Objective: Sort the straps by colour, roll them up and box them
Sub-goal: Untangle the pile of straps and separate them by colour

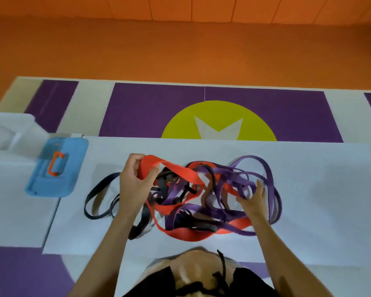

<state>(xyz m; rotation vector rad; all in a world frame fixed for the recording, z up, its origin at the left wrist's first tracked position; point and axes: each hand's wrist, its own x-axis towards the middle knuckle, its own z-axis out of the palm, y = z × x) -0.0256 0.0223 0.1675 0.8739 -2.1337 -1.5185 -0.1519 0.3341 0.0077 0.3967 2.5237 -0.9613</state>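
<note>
White floor mat [308, 189]: left hand [133, 181] clamps broad red strap [180, 170]; right hand [254, 202], fingers spread, pins thin purple straps [268, 168]. Best draw red free slowly.

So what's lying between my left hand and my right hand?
The head view shows a tangle of red straps, purple straps and black straps between the left hand, which grips a red one, and the right hand.

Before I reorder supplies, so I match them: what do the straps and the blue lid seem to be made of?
The red strap, purple straps and black straps: flat, matte, limp bands that loop and fold softly, likely woven fabric or rubber; blur hides the texture. The blue lid: rigid, smooth moulded plastic by its look, with an orange handle.
</note>
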